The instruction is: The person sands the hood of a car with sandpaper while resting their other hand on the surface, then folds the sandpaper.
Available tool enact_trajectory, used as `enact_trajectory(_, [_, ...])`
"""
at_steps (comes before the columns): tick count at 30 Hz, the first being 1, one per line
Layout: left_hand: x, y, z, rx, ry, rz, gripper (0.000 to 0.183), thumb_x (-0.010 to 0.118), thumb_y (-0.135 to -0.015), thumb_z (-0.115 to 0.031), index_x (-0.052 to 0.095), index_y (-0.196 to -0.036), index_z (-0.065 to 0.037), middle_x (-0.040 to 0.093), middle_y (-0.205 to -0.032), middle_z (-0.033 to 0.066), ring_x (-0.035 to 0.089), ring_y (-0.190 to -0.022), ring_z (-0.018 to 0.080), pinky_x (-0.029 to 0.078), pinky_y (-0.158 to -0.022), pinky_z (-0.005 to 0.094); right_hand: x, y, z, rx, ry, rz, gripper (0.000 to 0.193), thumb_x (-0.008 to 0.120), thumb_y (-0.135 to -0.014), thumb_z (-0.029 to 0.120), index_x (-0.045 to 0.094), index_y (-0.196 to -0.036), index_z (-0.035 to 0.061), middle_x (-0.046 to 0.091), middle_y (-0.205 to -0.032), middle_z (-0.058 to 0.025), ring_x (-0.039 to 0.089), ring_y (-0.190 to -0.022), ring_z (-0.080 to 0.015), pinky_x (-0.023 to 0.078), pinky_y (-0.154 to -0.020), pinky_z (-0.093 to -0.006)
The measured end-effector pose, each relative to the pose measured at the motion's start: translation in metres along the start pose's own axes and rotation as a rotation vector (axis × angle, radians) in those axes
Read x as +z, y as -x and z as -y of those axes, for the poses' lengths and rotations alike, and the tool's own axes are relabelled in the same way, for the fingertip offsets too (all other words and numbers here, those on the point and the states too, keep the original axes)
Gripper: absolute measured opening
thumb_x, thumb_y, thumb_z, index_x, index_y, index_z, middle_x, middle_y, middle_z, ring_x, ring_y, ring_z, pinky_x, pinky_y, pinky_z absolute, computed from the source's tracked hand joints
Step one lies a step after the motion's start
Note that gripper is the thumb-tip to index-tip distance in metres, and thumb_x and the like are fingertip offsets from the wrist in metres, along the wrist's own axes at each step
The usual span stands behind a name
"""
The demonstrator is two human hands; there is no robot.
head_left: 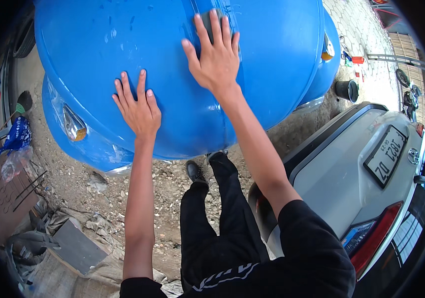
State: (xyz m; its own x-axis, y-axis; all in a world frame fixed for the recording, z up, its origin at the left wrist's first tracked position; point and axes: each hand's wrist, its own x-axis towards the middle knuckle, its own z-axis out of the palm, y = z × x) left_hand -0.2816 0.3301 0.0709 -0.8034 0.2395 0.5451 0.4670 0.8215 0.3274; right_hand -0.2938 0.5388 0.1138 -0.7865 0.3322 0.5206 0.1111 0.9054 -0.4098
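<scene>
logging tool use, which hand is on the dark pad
The right hand: it lies over the dark pad on the blue panel; the left hand shows no pad beneath.

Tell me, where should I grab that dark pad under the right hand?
Probably by its two side edges, thumb on one and fingers on the other, coming from above. The dark pad seems to lie flat against the blue panel, so its underside looks out of reach. The right hand covers much of it.

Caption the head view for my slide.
Left hand spread on a blue car, right hand over a dark pad.
</scene>
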Motion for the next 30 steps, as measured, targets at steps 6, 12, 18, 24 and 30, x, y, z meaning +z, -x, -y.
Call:
enact_trajectory(6, [0.009, 0.005, 0.003, -0.005, -0.008, 0.001, 0.047, 0.036, -0.106, -0.034, 0.055, -0.147, -0.025, 0.038, -0.160, 0.0140, 0.032, -0.149, 0.0399, 0.020, -0.119, 0.0619, 0.002, -0.041, 0.000, -0.054, 0.003, 0.036, 0.060, 0.045, -0.103, 0.042, 0.043, -0.153, 0.0083, 0.034, -0.162, -0.0178, 0.028, -0.151, -0.0382, 0.022, -0.121, -0.0565])
enact_trajectory(12, [0.011, -0.001, 0.010, 0.046, 0.003, -0.060, 0.047, 0.035, -0.105, -0.034, 0.055, -0.147, -0.028, 0.041, -0.159, 0.0129, 0.033, -0.148, 0.0404, 0.021, -0.119, 0.0632, -0.023, 0.129, -0.012, 0.047, 0.061, 0.089, 0.055, 0.053, -0.098, 0.044, 0.054, -0.148, 0.0205, 0.039, -0.160, -0.0120, 0.033, -0.148, -0.0403, 0.024, -0.118, -0.0609])
enact_trajectory(18, [0.013, -0.008, 0.004, 0.080, 0.024, -0.100, 0.047, 0.036, -0.105, -0.033, 0.054, -0.148, -0.029, 0.041, -0.158, 0.0134, 0.033, -0.148, 0.0410, 0.021, -0.119, 0.0636, -0.005, 0.344, -0.074, 0.067, 0.053, 0.048, 0.058, 0.054, -0.100, 0.040, 0.048, -0.152, 0.0150, 0.030, -0.163, -0.0196, 0.025, -0.151, -0.0454, 0.016, -0.121, -0.0606])
enact_trajectory(24, [0.014, -0.009, 0.005, 0.087, -0.009, -0.106, 0.047, 0.036, -0.105, -0.033, 0.052, -0.149, -0.029, 0.041, -0.158, 0.0135, 0.033, -0.148, 0.0409, 0.021, -0.119, 0.0638, 0.011, 0.343, -0.064, 0.111, 0.017, 0.009, 0.064, 0.053, -0.100, 0.044, 0.045, -0.153, 0.0095, 0.025, -0.165, -0.0217, 0.017, -0.153, -0.0462, 0.015, -0.121, -0.0611])
enact_trajectory(30, [0.008, 0.002, 0.009, 0.059, -0.015, -0.062, 0.048, 0.037, -0.105, -0.032, 0.052, -0.149, -0.028, 0.040, -0.159, 0.0135, 0.033, -0.148, 0.0410, 0.022, -0.118, 0.0626, -0.017, 0.105, -0.006, 0.075, 0.065, -0.004, 0.060, 0.052, -0.098, 0.051, 0.052, -0.149, 0.0207, 0.041, -0.159, -0.0133, 0.035, -0.147, -0.0390, 0.021, -0.119, -0.0627])
